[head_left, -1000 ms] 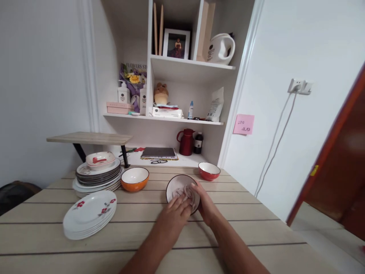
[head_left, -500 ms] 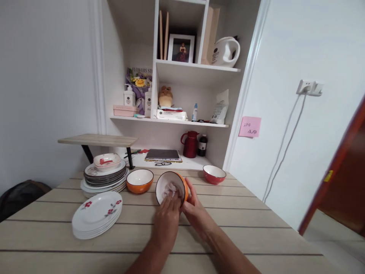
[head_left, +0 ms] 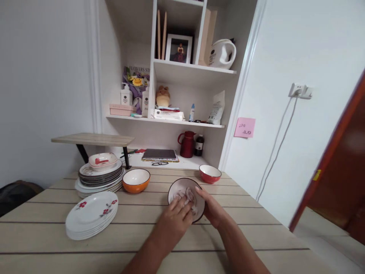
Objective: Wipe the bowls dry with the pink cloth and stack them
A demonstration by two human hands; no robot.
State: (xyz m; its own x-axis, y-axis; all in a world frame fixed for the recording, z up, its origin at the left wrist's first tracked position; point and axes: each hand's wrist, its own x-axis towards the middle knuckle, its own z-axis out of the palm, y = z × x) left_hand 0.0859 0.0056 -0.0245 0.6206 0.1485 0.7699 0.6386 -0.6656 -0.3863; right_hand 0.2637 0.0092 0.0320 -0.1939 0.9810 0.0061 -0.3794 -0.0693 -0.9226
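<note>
My right hand grips the right side of a bowl, thumb over its dark rim. The bowl is tilted so its pale inside faces me, and its outside is hidden now. Inside it, my left hand presses a crumpled whitish cloth against the wall with its fingers. To the left of the held bowl stands an upright orange bowl with a white inside. A red bowl stands upright farther back on the right.
Flowered white plates lie stacked at the left. Behind them rises a taller plate stack topped by a squarish dish, beside a small raised shelf. A red jug and a laptop sit at the back.
The held bowl has moved right and slightly nearer and has turned, so its orange outside no longer shows. Both hands moved with it, and the view has shifted slightly.
</note>
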